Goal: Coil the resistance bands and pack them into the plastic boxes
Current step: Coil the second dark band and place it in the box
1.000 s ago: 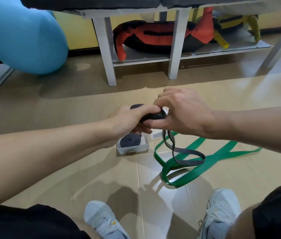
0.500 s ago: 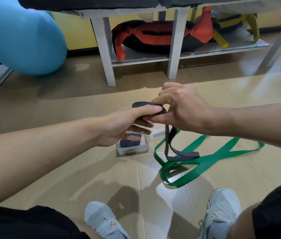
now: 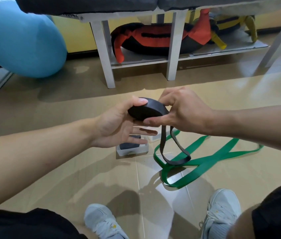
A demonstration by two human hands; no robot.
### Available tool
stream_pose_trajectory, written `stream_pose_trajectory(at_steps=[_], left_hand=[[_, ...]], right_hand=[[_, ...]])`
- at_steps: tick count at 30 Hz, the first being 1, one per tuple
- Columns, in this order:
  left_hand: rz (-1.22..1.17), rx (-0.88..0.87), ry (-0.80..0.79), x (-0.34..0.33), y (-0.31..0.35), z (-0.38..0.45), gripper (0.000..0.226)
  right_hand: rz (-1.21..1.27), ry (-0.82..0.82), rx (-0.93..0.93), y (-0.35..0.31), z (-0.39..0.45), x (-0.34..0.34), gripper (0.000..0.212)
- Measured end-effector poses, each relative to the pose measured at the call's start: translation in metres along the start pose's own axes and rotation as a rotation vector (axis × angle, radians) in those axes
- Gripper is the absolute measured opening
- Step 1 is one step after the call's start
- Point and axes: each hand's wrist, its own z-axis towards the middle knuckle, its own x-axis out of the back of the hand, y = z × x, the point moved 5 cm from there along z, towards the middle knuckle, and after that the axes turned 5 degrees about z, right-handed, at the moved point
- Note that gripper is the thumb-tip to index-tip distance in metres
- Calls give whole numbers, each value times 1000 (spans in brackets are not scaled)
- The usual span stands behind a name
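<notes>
A black resistance band, mostly rolled into a flat coil, is held above the floor between both hands. My left hand grips the coil with the thumb on top and fingers under it. My right hand pinches the coil's right side, where the loose tail hangs down in a loop. A green band lies uncoiled on the floor under the tail. A clear plastic box holding a dark coiled band sits on the floor below my left hand. A second box is mostly hidden beside it.
A white bench frame stands ahead, with a red and black bag and a yellow one on its low shelf. A blue exercise ball is at the far left. My two shoes are at the bottom.
The coil has turned and now lies flatter, with its round face showing. My left thumb sits on top of it, and the hanging tail has grown shorter.
</notes>
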Motion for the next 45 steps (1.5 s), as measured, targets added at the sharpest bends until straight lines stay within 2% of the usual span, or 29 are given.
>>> stream_pose_trajectory(at_steps=[4, 6, 11, 15, 18, 21, 26, 31, 34, 38, 41, 45], left_hand=[[317, 85, 137, -2, 1, -2, 63], [381, 101, 163, -6, 1, -4, 65], [257, -44, 234, 2, 9, -4, 58], [-17, -134, 167, 8, 13, -4, 56], [-108, -118, 86, 6, 12, -4, 58], [-65, -53, 58, 4, 7, -4, 58], [235, 0, 194, -3, 6, -7, 46], [111, -87, 283, 0, 14, -8, 48], [-47, -85, 233, -1, 13, -6, 58], [-156, -47, 120, -2, 8, -4, 77], [-109, -7, 83, 0, 6, -1, 74], [142, 87, 183, 2, 1, -2, 72]], right_hand=[[-206, -111, 35, -4, -2, -9, 37], [-259, -125, 58, -9, -3, -12, 39], [-86, -50, 30, -9, -1, -6, 49], [151, 32, -25, -1, 2, 1, 49], [137, 58, 3, 1, -1, 2, 50], [54, 34, -13, 3, 0, 1, 49], [-191, -47, 33, -11, 0, -3, 44], [-119, 44, -6, -12, 1, 0, 51], [31, 88, -48, -7, 1, 1, 48], [82, 62, -81, -4, -1, 0, 61], [19, 40, -91, 0, 1, 1, 55], [-142, -64, -95, 1, 1, -2, 41]])
